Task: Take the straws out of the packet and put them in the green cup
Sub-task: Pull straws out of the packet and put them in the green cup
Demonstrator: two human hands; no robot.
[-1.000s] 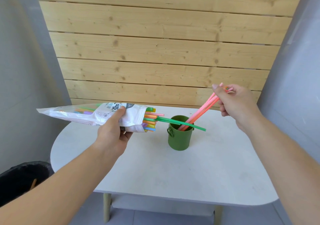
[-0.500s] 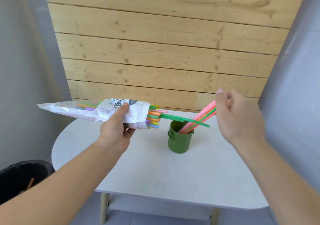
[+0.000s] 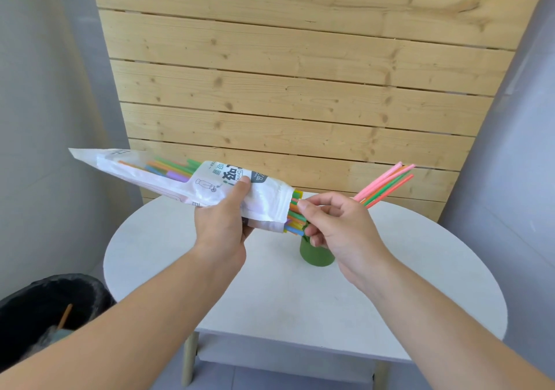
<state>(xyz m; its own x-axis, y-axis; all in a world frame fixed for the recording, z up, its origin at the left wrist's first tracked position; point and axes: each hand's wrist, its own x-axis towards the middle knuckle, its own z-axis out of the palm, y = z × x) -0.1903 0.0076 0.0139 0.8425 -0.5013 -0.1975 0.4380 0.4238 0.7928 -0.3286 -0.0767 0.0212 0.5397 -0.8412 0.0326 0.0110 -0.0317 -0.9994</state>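
Note:
My left hand (image 3: pixel 222 224) grips a white plastic straw packet (image 3: pixel 186 179), held roughly level above the table with its open mouth to the right. Coloured straw ends (image 3: pixel 295 218) poke out of that mouth. My right hand (image 3: pixel 336 227) is at the mouth, thumb and fingers pinched on those straw ends. The green cup (image 3: pixel 315 254) stands on the table just below and behind my right hand, mostly hidden by it. Several pink, orange and green straws (image 3: pixel 387 182) lean out of the cup toward the upper right.
The cup stands on a white rounded table (image 3: pixel 270 293) set against a wooden plank wall (image 3: pixel 300 89). A black-lined bin (image 3: pixel 51 308) with rubbish stands on the floor at lower left. Grey walls close in on both sides.
My right hand let go of the pink and orange straws, which now lean in the cup, and moved left to the packet mouth. The packet rose slightly.

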